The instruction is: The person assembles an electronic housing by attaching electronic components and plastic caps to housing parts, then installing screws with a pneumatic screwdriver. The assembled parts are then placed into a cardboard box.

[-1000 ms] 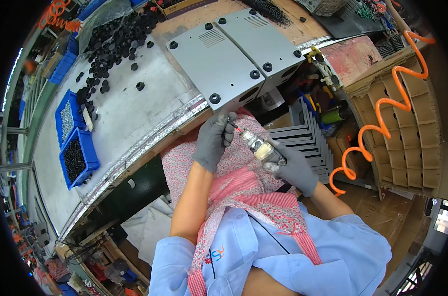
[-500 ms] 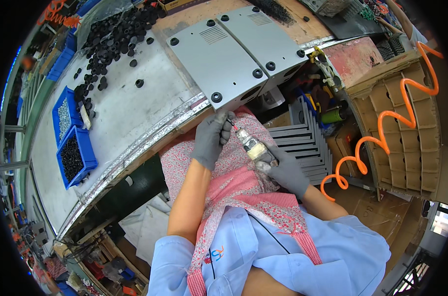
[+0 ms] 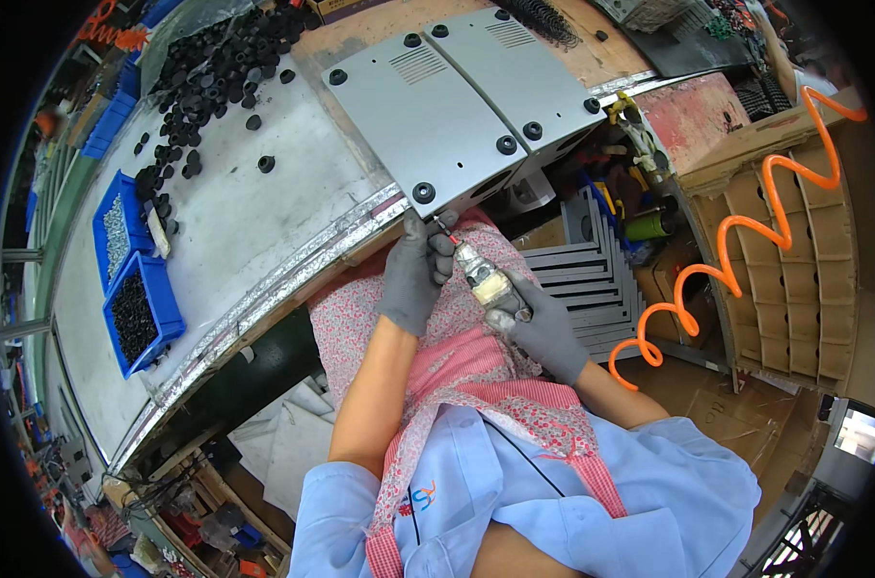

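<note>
My right hand [image 3: 547,332], in a grey glove, is wrapped round a power screwdriver [image 3: 483,276] with a worn silver body and pale tape. Its thin bit with a red section points up and left toward the near edge of a grey metal case [image 3: 435,106]. Beside the bit tip, my gloved left hand [image 3: 413,275] has its fingers closed; whatever they pinch is too small to make out. A second grey metal case [image 3: 524,77] lies against the first. Black round feet sit on the upper faces of both.
Blue bins [image 3: 145,313] with small screws and loose black rubber feet [image 3: 211,96] lie on the left bench. An orange coiled hose [image 3: 727,260] hangs at right, before a divided cardboard box [image 3: 789,270]. Grey metal brackets [image 3: 596,279] are stacked below. Another person's arm [image 3: 777,48] shows far right.
The screwdriver and my right hand have shifted slightly up and left, bringing the bit closer to the case's near edge. My left fingers have risen slightly. The orange hose has swung.
</note>
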Action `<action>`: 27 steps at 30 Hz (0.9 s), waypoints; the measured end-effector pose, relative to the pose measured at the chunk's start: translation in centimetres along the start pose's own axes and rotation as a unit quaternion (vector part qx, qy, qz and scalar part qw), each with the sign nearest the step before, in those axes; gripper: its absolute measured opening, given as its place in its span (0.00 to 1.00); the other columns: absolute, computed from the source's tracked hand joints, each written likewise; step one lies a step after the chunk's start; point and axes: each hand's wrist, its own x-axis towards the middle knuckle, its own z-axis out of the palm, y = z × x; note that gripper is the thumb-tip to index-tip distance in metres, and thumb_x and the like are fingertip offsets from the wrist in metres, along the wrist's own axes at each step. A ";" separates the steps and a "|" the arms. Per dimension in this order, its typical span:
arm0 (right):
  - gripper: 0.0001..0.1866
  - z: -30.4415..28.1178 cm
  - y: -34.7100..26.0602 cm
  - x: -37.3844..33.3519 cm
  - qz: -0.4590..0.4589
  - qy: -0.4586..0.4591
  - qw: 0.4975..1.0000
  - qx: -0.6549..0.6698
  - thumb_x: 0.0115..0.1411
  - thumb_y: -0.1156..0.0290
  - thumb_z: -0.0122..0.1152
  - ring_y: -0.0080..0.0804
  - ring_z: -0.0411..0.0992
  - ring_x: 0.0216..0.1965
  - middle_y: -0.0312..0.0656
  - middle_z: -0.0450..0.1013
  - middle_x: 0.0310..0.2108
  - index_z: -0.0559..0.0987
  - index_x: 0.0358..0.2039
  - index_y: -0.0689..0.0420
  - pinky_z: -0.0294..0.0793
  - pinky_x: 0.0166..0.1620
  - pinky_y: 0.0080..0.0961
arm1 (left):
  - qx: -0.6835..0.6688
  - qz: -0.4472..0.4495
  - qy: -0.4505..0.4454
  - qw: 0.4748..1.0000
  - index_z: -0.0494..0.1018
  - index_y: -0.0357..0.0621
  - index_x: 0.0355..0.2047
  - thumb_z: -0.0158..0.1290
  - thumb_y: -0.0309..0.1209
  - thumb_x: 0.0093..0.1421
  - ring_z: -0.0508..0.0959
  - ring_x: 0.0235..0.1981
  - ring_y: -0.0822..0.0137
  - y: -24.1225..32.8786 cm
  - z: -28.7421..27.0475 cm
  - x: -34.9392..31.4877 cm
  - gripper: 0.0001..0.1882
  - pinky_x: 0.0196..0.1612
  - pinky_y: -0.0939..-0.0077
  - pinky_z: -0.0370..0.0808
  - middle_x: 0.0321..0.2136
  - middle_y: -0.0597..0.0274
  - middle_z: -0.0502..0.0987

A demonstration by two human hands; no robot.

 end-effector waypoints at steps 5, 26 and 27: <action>0.35 0.4 -0.1 0.1 0.042 -0.006 0.998 0.055 0.47 0.62 0.64 0.24 0.70 0.33 0.43 0.72 0.33 0.62 0.54 0.61 0.69 0.40 0.20 | 0.009 -0.004 0.010 1.000 0.70 0.38 0.40 0.38 0.53 0.60 0.60 0.13 0.83 0.3 0.3 0.0 0.29 0.15 0.91 0.55 0.16 0.75 0.65; 0.38 -0.5 -1.3 -0.1 0.048 -0.025 0.990 0.132 0.47 0.60 0.65 0.30 0.71 0.39 0.49 0.72 0.40 0.61 0.55 0.64 0.68 0.44 0.22 | -0.112 -0.046 -0.007 0.993 0.70 0.40 0.37 0.39 0.45 0.63 0.59 0.12 0.83 0.4 -0.2 0.6 0.20 0.12 0.92 0.55 0.16 0.75 0.64; 0.38 -1.2 -1.3 -0.1 0.045 -0.012 0.990 0.133 0.47 0.60 0.65 0.30 0.71 0.39 0.49 0.72 0.40 0.61 0.55 0.64 0.68 0.44 0.22 | -0.120 -0.056 0.005 0.991 0.69 0.41 0.37 0.40 0.45 0.62 0.59 0.13 0.83 0.4 -0.1 0.7 0.19 0.12 0.92 0.54 0.17 0.75 0.64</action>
